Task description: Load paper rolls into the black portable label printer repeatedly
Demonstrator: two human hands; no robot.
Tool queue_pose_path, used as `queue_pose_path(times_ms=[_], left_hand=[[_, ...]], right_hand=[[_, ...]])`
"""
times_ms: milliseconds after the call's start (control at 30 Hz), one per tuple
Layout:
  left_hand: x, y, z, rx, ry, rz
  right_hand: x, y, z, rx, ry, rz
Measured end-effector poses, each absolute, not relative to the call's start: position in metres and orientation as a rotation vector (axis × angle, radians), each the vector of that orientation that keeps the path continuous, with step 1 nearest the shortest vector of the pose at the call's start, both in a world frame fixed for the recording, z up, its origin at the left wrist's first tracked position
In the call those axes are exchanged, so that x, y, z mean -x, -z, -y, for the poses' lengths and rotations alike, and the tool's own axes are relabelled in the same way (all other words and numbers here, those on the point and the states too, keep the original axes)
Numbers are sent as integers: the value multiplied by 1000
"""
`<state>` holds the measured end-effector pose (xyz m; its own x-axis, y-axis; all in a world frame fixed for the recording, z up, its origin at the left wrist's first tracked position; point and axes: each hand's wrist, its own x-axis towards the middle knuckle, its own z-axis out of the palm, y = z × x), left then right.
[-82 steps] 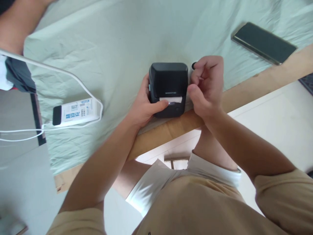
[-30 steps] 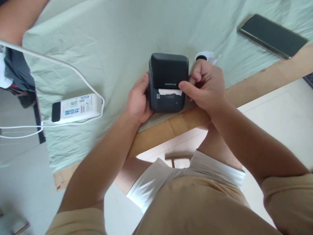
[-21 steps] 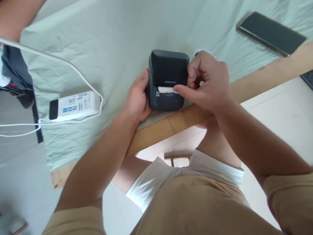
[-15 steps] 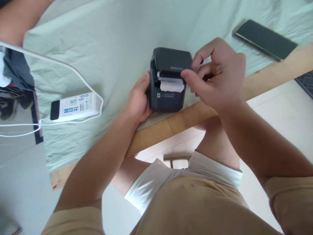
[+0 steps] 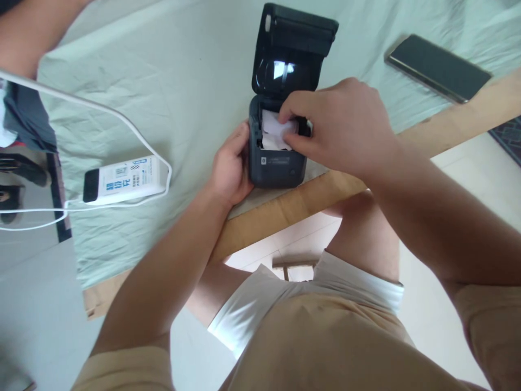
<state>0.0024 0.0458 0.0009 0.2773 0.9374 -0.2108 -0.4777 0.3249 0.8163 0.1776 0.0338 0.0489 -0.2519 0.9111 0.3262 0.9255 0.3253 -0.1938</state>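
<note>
A small dark label printer [image 5: 277, 172] stands near the table's front edge with its lid [image 5: 293, 49] tipped up and back. In its compartment lies a white paper roll [image 5: 273, 126], a strip of it reaching the front lip. My left hand [image 5: 233, 167] is wrapped against the printer's left side, its fingertips partly hidden behind the body. From the right, my right hand [image 5: 340, 127] reaches into the compartment, thumb and forefinger closed on the paper roll; its other fingers are hidden below.
A black phone [image 5: 439, 68] lies at the right on the pale green cloth [image 5: 191, 70]. At the left is a white power bank [image 5: 130, 179] with a white cable [image 5: 109, 108] looping round it. Another person's arm [image 5: 36, 38] rests at the upper left. A wooden edge [image 5: 277, 214] borders the table.
The printer's lid has swung from closed to fully open. My right hand has moved left from the lid's right edge into the compartment, onto the paper. My left hand has stayed put.
</note>
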Motion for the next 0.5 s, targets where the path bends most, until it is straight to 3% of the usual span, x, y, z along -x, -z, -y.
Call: queue_pose_path(times_ms=[500], left_hand=[[-3,-5,-45,-635,-1025,-737]], right_hand=[[-167,-82,-32,1777,-173,2499]])
